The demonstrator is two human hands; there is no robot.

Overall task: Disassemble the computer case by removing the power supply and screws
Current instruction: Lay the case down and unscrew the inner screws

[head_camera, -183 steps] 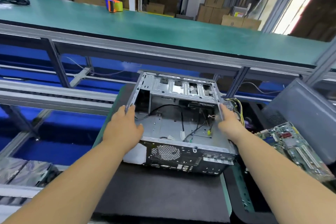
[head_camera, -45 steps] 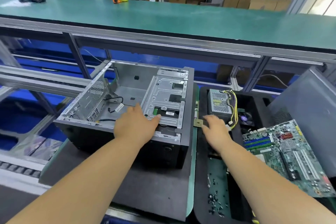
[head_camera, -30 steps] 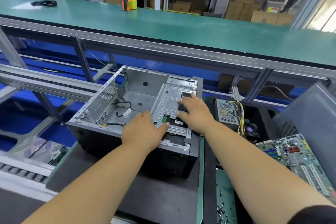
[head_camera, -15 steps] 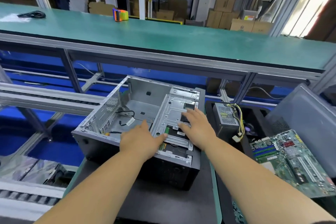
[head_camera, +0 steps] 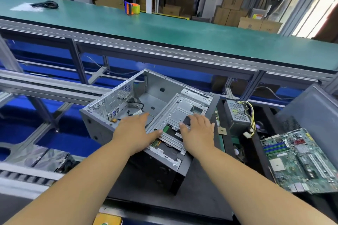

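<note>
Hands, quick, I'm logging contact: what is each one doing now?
Left hand: open, fingers flat on the drive cage edge.
Right hand: open, resting flat on the drive cage.

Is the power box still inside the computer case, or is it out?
Out. The power supply, with its yellow wires, sits in the black tray right of the computer case. The case's open bay shows only bare metal and loose cables.

Factory disassembly line: green conveyor bench (head_camera: 182, 31), stacked cartons (head_camera: 232, 11), loose motherboard (head_camera: 300, 159).
</note>
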